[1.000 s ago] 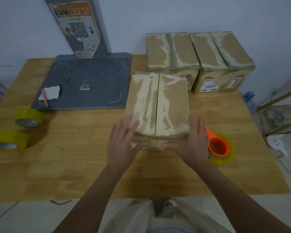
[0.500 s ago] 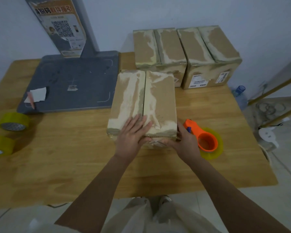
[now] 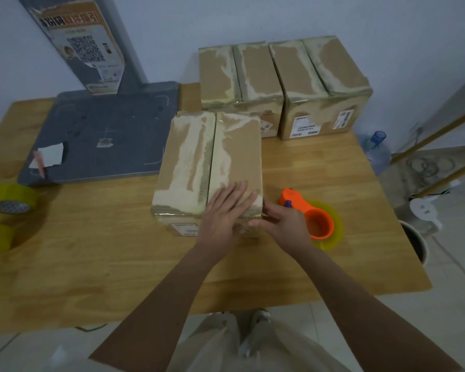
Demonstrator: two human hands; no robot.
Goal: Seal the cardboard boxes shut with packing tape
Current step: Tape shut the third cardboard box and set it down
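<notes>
Wooden table [image 3: 91, 264], white wall [image 3: 360, 20]; both hands flat, open, pressing box [image 3: 199, 162].

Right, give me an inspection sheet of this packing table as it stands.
Surface: wooden table, grey scale platform at the back left.
Job's things: near box, flaps down; two boxes behind; orange tape dispenser to its right.
Clutter: two yellow tape rolls at the left edge; paper scrap.
Hands: left hand flat on the near box; right hand at its front right corner.
Cables: coils on the floor.
Surroundings: water bottle, white wall.
</notes>
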